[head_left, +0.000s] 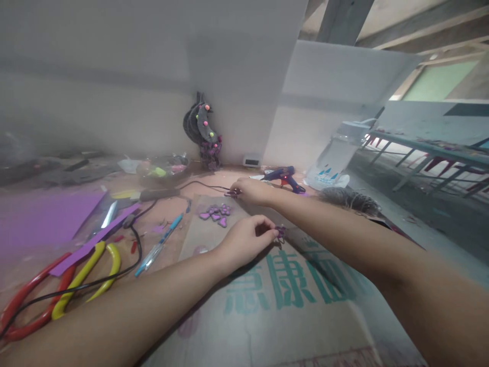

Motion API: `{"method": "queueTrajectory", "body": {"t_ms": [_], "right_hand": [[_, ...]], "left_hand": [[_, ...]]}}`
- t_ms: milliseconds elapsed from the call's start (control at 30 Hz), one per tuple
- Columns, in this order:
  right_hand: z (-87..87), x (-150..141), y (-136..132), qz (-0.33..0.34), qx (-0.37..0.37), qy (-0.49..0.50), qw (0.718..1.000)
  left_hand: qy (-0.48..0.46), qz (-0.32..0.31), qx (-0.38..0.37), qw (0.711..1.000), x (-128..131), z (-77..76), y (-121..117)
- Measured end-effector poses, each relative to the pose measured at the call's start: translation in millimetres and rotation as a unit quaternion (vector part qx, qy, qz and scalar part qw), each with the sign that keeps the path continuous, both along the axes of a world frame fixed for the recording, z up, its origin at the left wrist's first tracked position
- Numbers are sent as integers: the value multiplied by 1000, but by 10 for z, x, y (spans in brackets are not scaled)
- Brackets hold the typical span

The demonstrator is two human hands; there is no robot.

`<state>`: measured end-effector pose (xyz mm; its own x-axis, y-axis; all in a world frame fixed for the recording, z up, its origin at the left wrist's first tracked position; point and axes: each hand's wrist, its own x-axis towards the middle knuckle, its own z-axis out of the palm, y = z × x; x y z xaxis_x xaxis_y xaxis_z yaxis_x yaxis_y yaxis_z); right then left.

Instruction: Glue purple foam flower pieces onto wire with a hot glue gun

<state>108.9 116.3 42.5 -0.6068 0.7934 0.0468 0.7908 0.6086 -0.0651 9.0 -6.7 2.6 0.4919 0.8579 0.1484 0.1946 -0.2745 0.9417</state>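
My left hand (248, 238) is above the printed board (298, 316). Its thumb and forefinger pinch a small purple flower-like piece with dark edges (281, 233). Farther forward, my right hand (250, 191) has its fingers closed at the board's far edge. A small dark item shows at those fingertips, too blurred to name. Between the hands and to their left lies a cluster of small purple pieces with dark outlines (216, 213), some petal- or heart-shaped. A blue glue gun (280, 174) with a small red light rests just beyond my right hand.
At left are red-handled scissors (36, 285), yellow-handled scissors (80, 280), purple sheets (49, 219), a blue pen (168, 232) and a black cord (133, 237). Grey crescent ornaments (202, 122) stand against the back panel. A clear bottle (336, 153) and grey yarn (349, 200) are at right.
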Motion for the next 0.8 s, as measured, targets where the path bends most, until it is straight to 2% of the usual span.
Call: {"method": "queueTrajectory", "body": {"t_ms": [133,300,433,567,633,700,800], "right_hand": [[1,-64,60,-4,-13,-35,999],[80,-42,85,-41,-9,-48,998],[220,118,-36,-65,28,19,997],[381,530,-380,-77,27,122,989],[404,793,-595,-64,-62,304,948],[355,1042,-793,-75,-122,436,888],[149,1313,-1029,-143,-173,537,813]], "left_hand": [[6,-2,4,1000,-11,-13,10],[16,-3,12,1000,-17,-24,10],[-6,-10,-7,1000,-8,-20,14],[13,10,4,1000,-19,19,-3],[26,9,8,1000,-32,49,-23],[43,9,22,999,-44,76,-43],[82,29,43,995,-52,85,-69]]}}
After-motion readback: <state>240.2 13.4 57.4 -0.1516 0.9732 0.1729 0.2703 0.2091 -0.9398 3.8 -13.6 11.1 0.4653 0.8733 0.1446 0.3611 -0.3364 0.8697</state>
